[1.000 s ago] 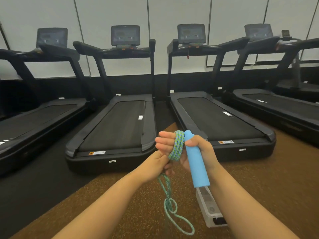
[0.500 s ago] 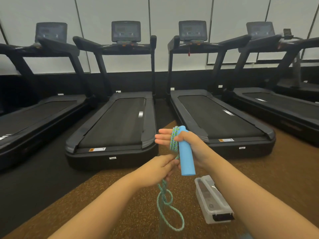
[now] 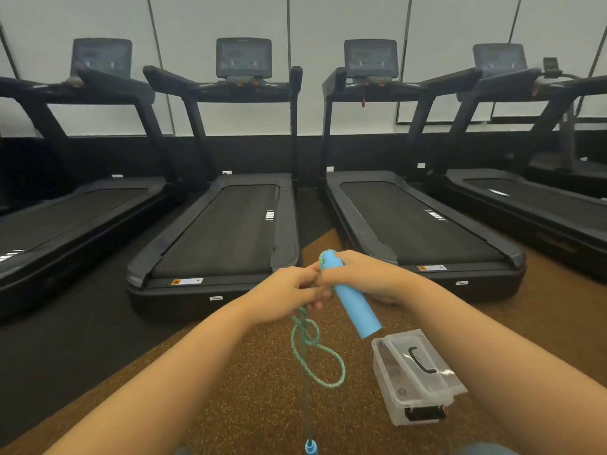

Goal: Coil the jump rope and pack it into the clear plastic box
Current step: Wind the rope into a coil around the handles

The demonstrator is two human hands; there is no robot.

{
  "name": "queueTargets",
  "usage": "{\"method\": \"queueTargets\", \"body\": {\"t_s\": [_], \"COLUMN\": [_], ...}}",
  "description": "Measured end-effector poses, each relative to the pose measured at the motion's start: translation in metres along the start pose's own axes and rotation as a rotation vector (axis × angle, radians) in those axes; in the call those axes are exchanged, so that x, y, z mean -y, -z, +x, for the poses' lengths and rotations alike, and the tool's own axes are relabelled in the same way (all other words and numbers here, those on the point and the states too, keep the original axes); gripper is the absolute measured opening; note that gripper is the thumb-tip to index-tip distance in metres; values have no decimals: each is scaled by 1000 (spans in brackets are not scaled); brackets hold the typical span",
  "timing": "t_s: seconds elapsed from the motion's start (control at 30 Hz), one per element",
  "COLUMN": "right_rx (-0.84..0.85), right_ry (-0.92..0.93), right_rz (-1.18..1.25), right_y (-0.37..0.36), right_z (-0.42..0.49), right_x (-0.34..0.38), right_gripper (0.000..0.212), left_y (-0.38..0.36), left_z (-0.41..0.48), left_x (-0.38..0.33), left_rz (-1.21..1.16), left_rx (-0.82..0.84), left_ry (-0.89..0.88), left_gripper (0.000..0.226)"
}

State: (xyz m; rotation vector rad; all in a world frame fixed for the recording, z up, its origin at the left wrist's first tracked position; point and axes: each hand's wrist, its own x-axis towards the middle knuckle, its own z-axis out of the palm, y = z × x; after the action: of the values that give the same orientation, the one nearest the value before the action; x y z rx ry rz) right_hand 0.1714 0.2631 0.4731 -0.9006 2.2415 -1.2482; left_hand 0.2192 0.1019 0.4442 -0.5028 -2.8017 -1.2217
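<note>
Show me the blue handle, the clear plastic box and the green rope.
blue handle (image 3: 356, 310), head view, middle of the foam tube.
clear plastic box (image 3: 433, 382), head view, on its lid.
green rope (image 3: 307, 334), head view, twisted strands above the hanging loop.

One wide-angle camera sits on my head, facing forward and tilted down. My left hand (image 3: 289, 290) and right hand (image 3: 371, 277) meet close below it at mid-frame. The brown speckled rubber floor (image 3: 262, 372) lies beneath, and the row of black treadmills (image 3: 226, 224) stands farther ahead.
</note>
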Motion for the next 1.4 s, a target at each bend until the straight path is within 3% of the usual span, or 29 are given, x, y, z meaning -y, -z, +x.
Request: {"method": "queueTargets", "body": {"t_s": [0.13, 0.27, 0.37, 0.47, 0.57, 0.7, 0.77, 0.83, 0.93, 1.03, 1.17, 1.3, 1.4], "right_rx": [2, 29, 15, -29, -71, -171, -212, -223, -241, -238, -257, -274, -293], "right_ry": [-50, -74, -106, -141, -126, -49, -3, 40, 82, 150, 211, 210, 174], "right_rz": [-217, -182, -159, -59, 116, 272, 335, 399, 463, 525, 578, 595, 589], "right_y": [1, 5, 9, 15, 22, 23, 22, 21, 22, 26, 29, 30, 31], "right_z": [0, 1, 0, -3, -2, 1, 1, 1, 3, 6, 9, 9, 6], "right_x": [5, 11, 10, 4, -5, -7, -4, -1, 1, 3, 3, -1, -5], "right_gripper": [15, 11, 9, 5, 20, 19, 21, 11, 26, 26, 25, 20, 27], "left_y": [4, 3, 1, 4, 11, 12, 10, 8, 3, -9, -35, -47, -41], "left_z": [4, 6, 8, 8, 7, 6, 6, 6, 7, 9, 9, 18, 22], "left_x": [6, 3, 2, 3, 9, 18, 19, 23, 37, 45, 46, 50, 41], "left_rz": [62, -36, -125, -140, -182, -239, -301, -374, -366, -346, -735, -899, -936], "left_rx": [9, 25, 36, -49, -156, -180, -152, -87, 25, 40, 109, 186, 168], "left_ry": [2, -21, -40, -44, 8, 49, 44, 29, 49, 121, 275, 409, 425], "left_gripper": [13, 26, 15, 16, 17, 12, 18, 27, 37, 52, 59, 106, 89]}}
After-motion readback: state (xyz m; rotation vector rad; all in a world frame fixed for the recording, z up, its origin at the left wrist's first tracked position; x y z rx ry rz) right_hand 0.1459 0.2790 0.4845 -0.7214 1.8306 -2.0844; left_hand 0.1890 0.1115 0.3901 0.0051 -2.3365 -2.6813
